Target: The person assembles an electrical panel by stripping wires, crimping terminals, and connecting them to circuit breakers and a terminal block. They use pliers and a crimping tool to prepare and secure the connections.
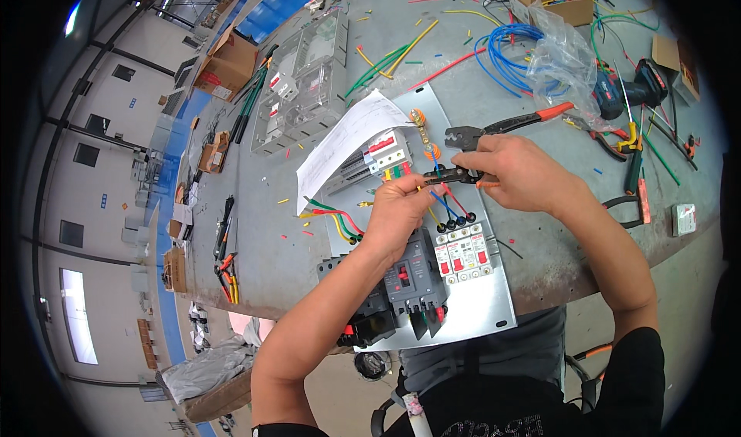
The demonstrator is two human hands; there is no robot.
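Note:
My right hand (515, 172) is closed around a black wire stripper (455, 175) with an orange handle, its head pointing left. At its jaws, my left hand (397, 212) pinches with thumb and fingers; what lies between them is hidden. Thin yellow, blue and red wires (450, 202) run from below the tool into a row of small white breakers (463, 253). These sit on a metal mounting plate (480, 313), beside a large dark circuit breaker (415, 273) under my left forearm. Another white breaker (388, 150) stands behind my left hand, partly under a paper sheet (347, 140).
A crimping tool (505, 126) lies just behind my right hand. Farther right are a cordless drill (629, 90), a coil of blue wire (502, 55) and a plastic bag (559, 63). A clear-lidded grey enclosure (305, 82) stands back left. Wire scraps dot the table (540, 244).

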